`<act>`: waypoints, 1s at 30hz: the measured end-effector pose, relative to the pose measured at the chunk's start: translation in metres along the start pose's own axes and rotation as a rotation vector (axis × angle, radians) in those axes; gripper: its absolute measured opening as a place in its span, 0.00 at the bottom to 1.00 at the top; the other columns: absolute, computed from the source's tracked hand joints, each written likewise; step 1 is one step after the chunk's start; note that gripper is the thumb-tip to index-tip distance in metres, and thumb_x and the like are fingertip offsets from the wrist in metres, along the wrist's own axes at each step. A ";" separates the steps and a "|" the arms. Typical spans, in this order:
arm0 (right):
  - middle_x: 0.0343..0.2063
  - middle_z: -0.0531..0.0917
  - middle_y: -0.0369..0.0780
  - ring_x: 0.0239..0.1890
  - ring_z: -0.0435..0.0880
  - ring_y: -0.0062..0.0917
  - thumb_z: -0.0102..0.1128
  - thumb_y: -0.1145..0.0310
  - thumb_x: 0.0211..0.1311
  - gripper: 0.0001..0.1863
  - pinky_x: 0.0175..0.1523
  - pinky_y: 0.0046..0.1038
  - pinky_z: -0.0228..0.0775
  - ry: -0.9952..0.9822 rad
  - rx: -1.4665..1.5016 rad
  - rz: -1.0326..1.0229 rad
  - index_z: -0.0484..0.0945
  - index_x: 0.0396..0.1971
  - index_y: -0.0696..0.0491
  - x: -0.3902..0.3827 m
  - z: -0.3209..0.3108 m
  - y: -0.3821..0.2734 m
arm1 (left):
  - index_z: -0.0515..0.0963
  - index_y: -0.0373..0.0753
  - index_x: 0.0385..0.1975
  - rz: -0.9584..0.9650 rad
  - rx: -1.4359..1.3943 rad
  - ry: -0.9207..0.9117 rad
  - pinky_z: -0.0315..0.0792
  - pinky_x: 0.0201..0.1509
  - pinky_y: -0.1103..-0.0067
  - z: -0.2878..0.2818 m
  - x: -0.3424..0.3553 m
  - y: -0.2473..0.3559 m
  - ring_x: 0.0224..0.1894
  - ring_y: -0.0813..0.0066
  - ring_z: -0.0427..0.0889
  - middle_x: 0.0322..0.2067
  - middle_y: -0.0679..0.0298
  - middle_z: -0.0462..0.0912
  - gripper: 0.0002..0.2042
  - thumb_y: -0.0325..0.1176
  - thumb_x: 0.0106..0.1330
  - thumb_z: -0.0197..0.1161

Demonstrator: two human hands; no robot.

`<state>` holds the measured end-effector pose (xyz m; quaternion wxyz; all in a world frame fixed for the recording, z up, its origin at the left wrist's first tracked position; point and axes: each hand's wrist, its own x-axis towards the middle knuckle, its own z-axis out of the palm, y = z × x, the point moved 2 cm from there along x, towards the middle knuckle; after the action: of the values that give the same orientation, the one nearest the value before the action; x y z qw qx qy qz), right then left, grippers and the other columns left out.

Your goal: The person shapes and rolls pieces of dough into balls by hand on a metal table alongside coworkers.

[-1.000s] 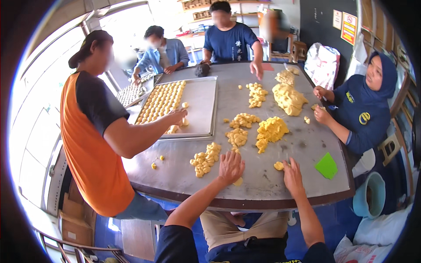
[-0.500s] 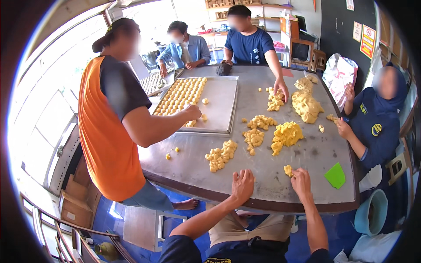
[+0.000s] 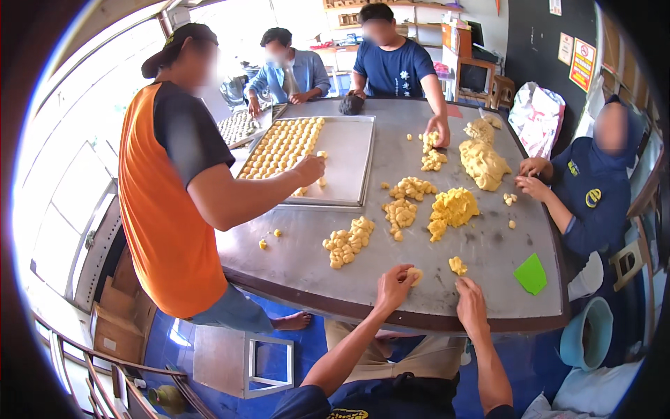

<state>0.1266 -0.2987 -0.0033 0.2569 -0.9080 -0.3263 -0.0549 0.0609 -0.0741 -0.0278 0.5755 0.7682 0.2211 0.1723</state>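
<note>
My left hand (image 3: 392,286) is over the near part of the steel table (image 3: 419,309), fingers closed on a small flattened piece of pale dough (image 3: 415,278). My right hand (image 3: 470,302) is just to its right, fingertips bunched on something I cannot make out. A yellow dough lump (image 3: 457,265) lies just beyond my right fingertips. Farther up are piles of pale dough pieces (image 3: 349,243), a larger bright yellow mass (image 3: 453,209) and a big pale mound (image 3: 483,164). A green plastic scraper (image 3: 530,274) lies at the right.
A metal tray (image 3: 349,160) of dough balls sits upper left, where a co-worker in orange (image 3: 167,230) reaches in. Three more co-workers (image 3: 394,77), (image 3: 289,73), (image 3: 593,188) work around the table. A blue bucket (image 3: 586,335) stands lower right; a stool (image 3: 230,359) lower left.
My left hand has lifted from the table with a dough piece now between its fingers. My right hand has drawn slightly back from the yellow lump. A co-worker's hand reached into the far pile.
</note>
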 end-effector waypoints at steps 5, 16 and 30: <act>0.43 0.85 0.55 0.46 0.84 0.52 0.57 0.81 0.66 0.17 0.52 0.43 0.76 0.201 0.352 -0.011 0.78 0.55 0.62 0.016 0.012 -0.050 | 0.84 0.35 0.52 0.018 -0.070 -0.107 0.81 0.47 0.73 0.035 -0.009 0.002 0.42 0.68 0.91 0.38 0.50 0.90 0.14 0.36 0.76 0.61; 0.43 0.89 0.47 0.43 0.89 0.40 0.68 0.78 0.59 0.14 0.49 0.32 0.81 0.049 0.746 0.129 0.88 0.45 0.56 0.030 0.031 -0.071 | 0.81 0.34 0.41 0.225 0.376 -0.172 0.80 0.39 0.58 0.013 0.002 -0.031 0.38 0.42 0.87 0.32 0.44 0.86 0.13 0.34 0.61 0.71; 0.46 0.88 0.50 0.47 0.90 0.32 0.69 0.74 0.63 0.18 0.50 0.30 0.81 -0.003 0.635 0.155 0.84 0.53 0.60 0.044 0.028 -0.054 | 0.81 0.35 0.42 0.230 0.142 -0.238 0.79 0.42 0.65 0.012 -0.005 -0.007 0.39 0.49 0.88 0.34 0.47 0.87 0.14 0.30 0.58 0.75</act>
<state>0.1256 -0.2242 0.0076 0.5303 -0.8047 -0.2575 0.0705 0.0621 -0.0846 -0.0377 0.5185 0.8421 0.0738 0.1286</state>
